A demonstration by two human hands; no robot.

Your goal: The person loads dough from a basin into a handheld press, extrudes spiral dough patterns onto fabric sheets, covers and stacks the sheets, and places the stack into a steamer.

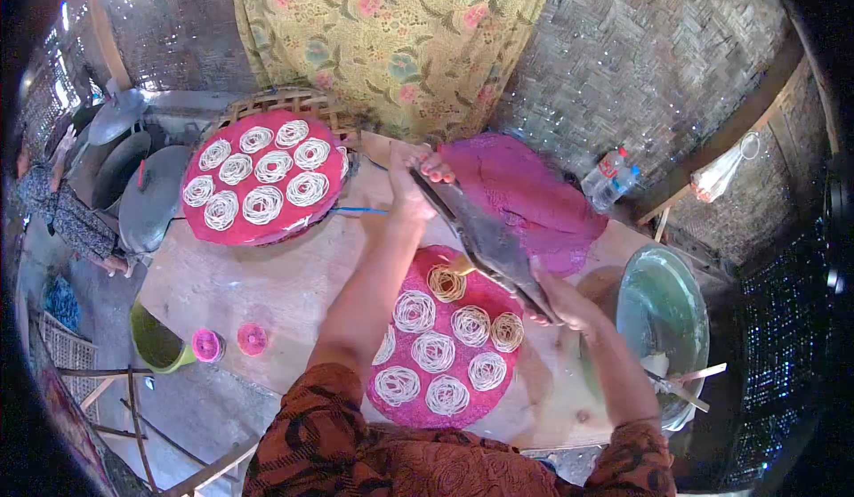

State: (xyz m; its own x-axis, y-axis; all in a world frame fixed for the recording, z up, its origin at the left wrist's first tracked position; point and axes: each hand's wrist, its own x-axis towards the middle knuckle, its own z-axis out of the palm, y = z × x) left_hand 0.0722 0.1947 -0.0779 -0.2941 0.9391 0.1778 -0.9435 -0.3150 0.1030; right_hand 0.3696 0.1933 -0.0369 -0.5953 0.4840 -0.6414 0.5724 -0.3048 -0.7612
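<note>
Both hands in use: left hand (425, 172) grips the upper end of a dark, flat tool (485, 234), right hand (562, 306) grips its lower end, fingers wrapped at each. I see the tool tilted, held above the near pink mat (418, 415). Pale yellow piece (461, 266) sticks out under it, just beside a yellowish coil (446, 283). Rest of that mat: mostly whitish coils (433, 353), plus one tan coil (507, 331) at the right edge. From my view, the far pink mat (289, 163) is upper left, carrying whitish coils, woven rack (298, 101) partly under it. Bunched magenta cloth (534, 190) lies behind the tool on the worktop (249, 283); two plastic bottles (612, 178) just beyond. Large basin (663, 310) right, sticks (698, 372) at its rim. Two small pink round items (229, 343) near the left edge, green bucket (160, 341) beside. Another person (76, 208), far left, partly visible.
</note>
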